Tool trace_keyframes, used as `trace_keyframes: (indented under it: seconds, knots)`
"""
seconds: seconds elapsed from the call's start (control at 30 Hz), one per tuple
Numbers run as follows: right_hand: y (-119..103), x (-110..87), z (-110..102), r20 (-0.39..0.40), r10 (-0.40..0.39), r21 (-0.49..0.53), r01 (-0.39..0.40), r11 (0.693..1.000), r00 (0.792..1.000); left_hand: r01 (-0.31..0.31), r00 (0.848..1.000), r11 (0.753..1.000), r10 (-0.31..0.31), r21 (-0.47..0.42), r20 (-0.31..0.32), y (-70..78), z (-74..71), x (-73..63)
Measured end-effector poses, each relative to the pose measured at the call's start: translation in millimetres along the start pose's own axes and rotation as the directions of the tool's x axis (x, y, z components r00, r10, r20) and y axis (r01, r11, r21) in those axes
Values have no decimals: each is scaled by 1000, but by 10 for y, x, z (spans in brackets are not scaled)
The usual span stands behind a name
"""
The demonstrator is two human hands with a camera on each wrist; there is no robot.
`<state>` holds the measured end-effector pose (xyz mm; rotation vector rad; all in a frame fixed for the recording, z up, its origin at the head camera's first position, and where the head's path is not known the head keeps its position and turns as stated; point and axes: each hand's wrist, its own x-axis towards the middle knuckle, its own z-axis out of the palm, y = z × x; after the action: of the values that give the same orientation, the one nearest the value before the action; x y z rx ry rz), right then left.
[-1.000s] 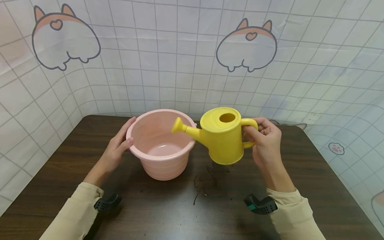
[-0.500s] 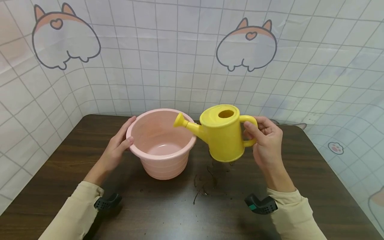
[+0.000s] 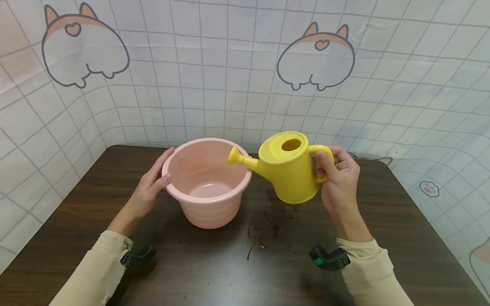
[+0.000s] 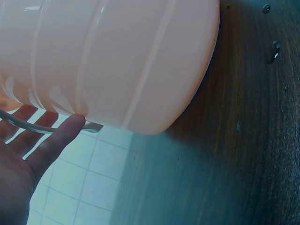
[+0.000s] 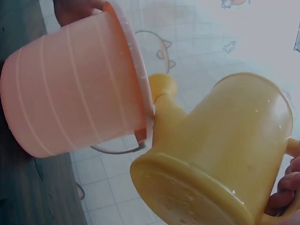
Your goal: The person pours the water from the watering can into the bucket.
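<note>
A pink plastic bucket (image 3: 209, 214) stands on the dark table, its mouth facing up and toward me. My left hand (image 3: 147, 187) holds it by the left side, thumb over the rim and fingers spread on the outer wall (image 4: 108, 61). My right hand (image 3: 340, 182) grips the handle of a yellow watering can (image 3: 292, 178) raised above the table. The can leans left, and its spout's flared head (image 3: 235, 156) reaches over the bucket's right rim. Drops cling to the can's underside (image 5: 178, 192). No water shows coming from the spout.
Wet streaks (image 3: 262, 244) and scattered drops lie on the wooden table (image 3: 214, 272) below the can. A white grid-patterned curtain (image 3: 237, 85) with cartoon animals rises behind the table. The bucket's thin wire handle (image 5: 117, 151) hangs down its side.
The watering can has risen a little, shifted slightly right and leans somewhat more toward the bucket, moved by my right hand. My left hand and the bucket stay in place.
</note>
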<state>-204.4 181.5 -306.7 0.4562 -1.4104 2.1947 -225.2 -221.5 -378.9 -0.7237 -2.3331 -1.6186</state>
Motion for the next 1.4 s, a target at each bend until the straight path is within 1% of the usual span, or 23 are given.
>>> trace_keyframes:
  seconds: [0.13,0.33,0.57,0.7,0.8,0.9,0.93,1.17,1.33,1.4]
  knots:
    - [23,2,-1,-14,12,45,-11,999,1000,8,1000,1000,-8,-1,4,1,2,-3]
    - [44,3,11,1,10,102,-10,995,1000,14,1000,1000,-14,0,4,1,5,-1]
    - [37,23,20,13,-34,80,33,996,999,8,1000,1000,-8,-12,2,6,7,10]
    - [26,24,18,17,-33,86,32,996,999,4,1000,1000,-4,-9,0,6,5,17]
    - [28,24,13,19,-32,63,31,998,999,8,1000,1000,-8,-5,2,6,4,18]
    - [32,21,14,16,-25,73,24,997,1000,8,1000,1000,-8,-5,2,5,3,18]
    - [36,22,13,13,-24,62,23,998,1000,8,1000,1000,-8,-6,2,5,3,18]
    - [60,24,34,12,15,166,-17,986,1000,3,1000,1000,-3,-1,-1,5,7,10]
    - [79,27,32,23,20,189,-24,982,1000,4,1000,1000,-4,1,-2,5,2,6]
    - [84,27,31,22,19,173,-22,985,1000,6,1000,1000,-6,4,-3,4,0,6]
